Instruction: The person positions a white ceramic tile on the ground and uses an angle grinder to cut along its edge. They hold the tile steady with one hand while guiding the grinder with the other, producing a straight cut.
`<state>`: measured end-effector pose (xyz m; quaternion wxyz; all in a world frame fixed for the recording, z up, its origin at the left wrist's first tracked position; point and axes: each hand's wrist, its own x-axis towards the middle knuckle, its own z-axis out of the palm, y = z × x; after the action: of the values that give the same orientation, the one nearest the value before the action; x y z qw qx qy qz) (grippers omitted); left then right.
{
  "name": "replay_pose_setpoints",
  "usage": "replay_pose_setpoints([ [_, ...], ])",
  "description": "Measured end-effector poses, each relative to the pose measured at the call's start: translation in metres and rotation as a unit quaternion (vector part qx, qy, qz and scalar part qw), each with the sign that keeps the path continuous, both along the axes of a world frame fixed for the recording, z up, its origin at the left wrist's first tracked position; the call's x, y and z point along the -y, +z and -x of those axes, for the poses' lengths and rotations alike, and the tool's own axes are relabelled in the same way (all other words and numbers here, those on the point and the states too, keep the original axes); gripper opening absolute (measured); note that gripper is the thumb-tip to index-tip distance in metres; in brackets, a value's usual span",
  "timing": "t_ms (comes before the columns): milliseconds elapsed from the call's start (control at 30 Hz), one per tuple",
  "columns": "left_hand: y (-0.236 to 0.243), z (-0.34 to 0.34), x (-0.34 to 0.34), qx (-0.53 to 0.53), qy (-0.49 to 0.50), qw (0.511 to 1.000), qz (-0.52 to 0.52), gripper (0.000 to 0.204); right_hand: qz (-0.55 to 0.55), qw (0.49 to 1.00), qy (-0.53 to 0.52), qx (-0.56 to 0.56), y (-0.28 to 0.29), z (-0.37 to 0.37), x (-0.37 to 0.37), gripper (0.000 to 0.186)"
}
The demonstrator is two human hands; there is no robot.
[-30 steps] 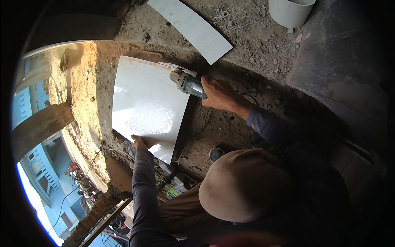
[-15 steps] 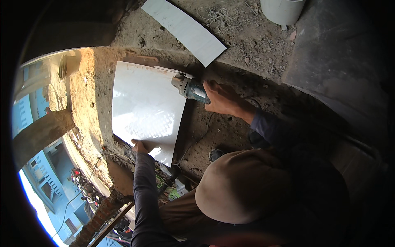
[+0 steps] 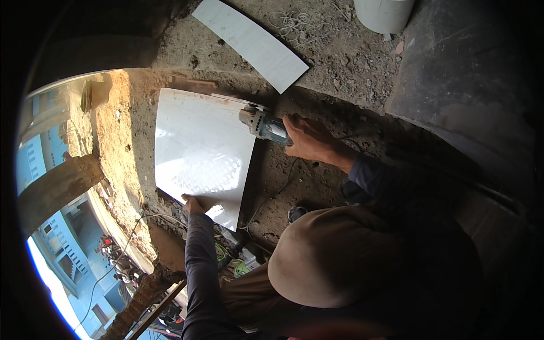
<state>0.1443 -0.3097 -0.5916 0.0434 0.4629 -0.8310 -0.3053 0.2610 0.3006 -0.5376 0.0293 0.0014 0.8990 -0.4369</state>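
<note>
A large white tile or slab (image 3: pixel 190 133) with a glossy face lies in front of me, sunlight reflecting off it. My right hand (image 3: pixel 310 139) is wrapped around the body of an angle grinder (image 3: pixel 266 126). The grinder's head rests at the tile's far right corner, and its disc is mostly hidden there. Reddish-brown dust marks the tile's far edge. At the near left edge, my left hand (image 3: pixel 194 205) grips the tile with the thumb on top and the other fingers mostly hidden.
A long white tile strip (image 3: pixel 249 45) lies on the rubble floor beyond, near tangled string (image 3: pixel 300 24) and a white bucket (image 3: pixel 385 14). A dark slab (image 3: pixel 447 73) stands at right. A cable (image 3: pixel 275 195) and a green-grey power tool (image 3: pixel 247 258) lie close to my knee (image 3: pixel 334 258).
The grinder has shifted very slightly to the right and nearer at the tile's corner. My left hand keeps its place on the tile edge.
</note>
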Motion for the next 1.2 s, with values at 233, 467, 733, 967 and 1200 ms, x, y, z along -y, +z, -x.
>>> replay_pose_setpoints([
  [233,0.013,-0.001,-0.010,0.038,0.021,0.999,-0.004,0.101,0.003,1.000,-0.001,0.009,0.000,0.032,0.019,0.049],
  [467,0.005,0.002,0.004,0.017,0.003,0.998,-0.066,0.103,-0.003,1.000,-0.009,-0.028,-0.007,0.070,0.045,0.053],
  [733,-0.001,0.000,0.007,-0.005,0.009,0.999,-0.040,0.109,-0.009,1.000,-0.014,-0.009,-0.015,0.096,0.064,0.057],
  [967,-0.004,-0.001,0.009,0.017,0.012,0.999,-0.047,0.116,-0.020,0.999,-0.015,-0.037,-0.023,0.093,0.066,0.059],
  [1200,-0.008,0.001,0.013,0.018,0.011,0.999,-0.032,0.115,-0.019,0.999,-0.009,-0.043,-0.023,0.081,0.057,0.063],
])
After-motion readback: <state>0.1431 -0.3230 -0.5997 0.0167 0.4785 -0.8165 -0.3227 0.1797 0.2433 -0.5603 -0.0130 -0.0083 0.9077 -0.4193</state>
